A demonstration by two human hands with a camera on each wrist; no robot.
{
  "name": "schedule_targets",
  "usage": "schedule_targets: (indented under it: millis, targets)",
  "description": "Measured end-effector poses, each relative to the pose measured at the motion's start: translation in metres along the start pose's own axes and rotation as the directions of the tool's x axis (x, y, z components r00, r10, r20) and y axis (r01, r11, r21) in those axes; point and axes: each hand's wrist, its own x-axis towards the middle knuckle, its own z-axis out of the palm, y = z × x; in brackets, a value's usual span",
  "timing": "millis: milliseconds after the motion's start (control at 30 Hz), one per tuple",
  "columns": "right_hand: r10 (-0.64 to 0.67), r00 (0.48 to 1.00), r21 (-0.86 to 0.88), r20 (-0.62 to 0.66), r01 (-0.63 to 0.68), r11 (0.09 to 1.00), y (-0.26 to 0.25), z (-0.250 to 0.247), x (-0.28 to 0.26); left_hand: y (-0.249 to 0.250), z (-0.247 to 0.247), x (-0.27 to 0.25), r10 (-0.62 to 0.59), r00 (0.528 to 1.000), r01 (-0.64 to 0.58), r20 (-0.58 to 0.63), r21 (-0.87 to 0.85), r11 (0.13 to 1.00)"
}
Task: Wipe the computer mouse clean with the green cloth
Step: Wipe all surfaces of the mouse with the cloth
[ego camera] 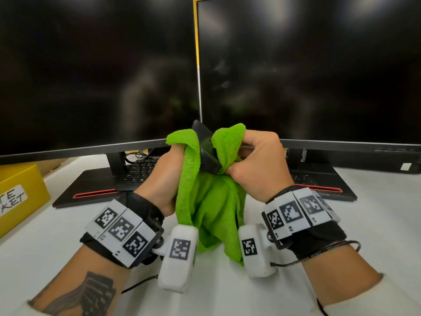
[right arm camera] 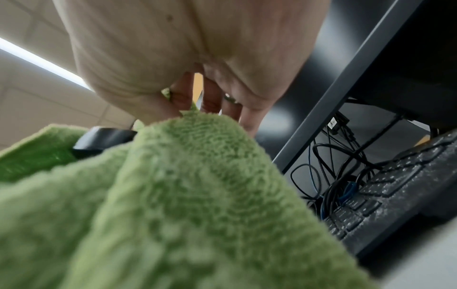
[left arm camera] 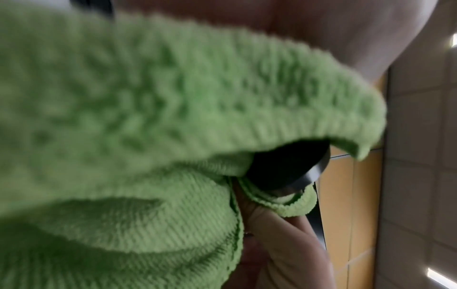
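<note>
We hold a fuzzy green microfibre cloth [ego camera: 208,201] up between both hands, above the white worktop [ego camera: 376,226], its loose end hanging down between our wrists. Our left hand [ego camera: 163,179] curls round the cloth's left fold, and our right hand [ego camera: 257,160] clenches the right fold. Wrapped between the two folds sits a black plastic computer mouse [ego camera: 206,147], tilted with one end poking up out of the cloth. Beyond the hands a black keyboard [ego camera: 140,171] lies on the worktop, a yellow box [ego camera: 20,192] stands to the left, and two dark monitors [ego camera: 98,71] rise behind.
</note>
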Motion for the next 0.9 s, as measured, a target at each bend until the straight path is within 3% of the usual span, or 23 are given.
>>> schedule_targets:
  millis: [233,333,567,700,800,900]
  targets:
    - [-0.043,0.989,0.047,0.142,0.036,0.998,-0.017,0.005,-0.005,0.006,0.001,-0.004,-0.002,0.986,0.034,0.168,-0.19,0.981]
    - [-0.024,0.986,0.102,0.168,0.007,0.995,-0.018,0.011,-0.007,0.008,0.003,-0.004,-0.021,0.99,0.051,0.143,-0.205,0.977]
    - [-0.019,0.998,0.191,0.058,0.007,0.982,-0.019,0.007,-0.005,0.009,0.011,-0.014,-0.01,0.994,0.027,0.105,-0.164,0.986]
    - [0.012,0.999,0.129,0.037,-0.017,0.991,-0.013,0.006,-0.004,0.008,0.013,-0.018,-0.02,0.995,0.033,0.094,-0.142,0.989]
    - [0.07,0.997,0.198,-0.027,-0.063,0.978,-0.013,0.008,-0.003,0.005,0.015,-0.014,0.006,0.997,0.0,0.077,-0.077,0.997]
    - [0.201,0.98,0.233,-0.01,-0.193,0.953,-0.016,0.005,-0.002,0.004,0.014,-0.013,0.1,0.994,-0.102,0.051,0.033,0.994]
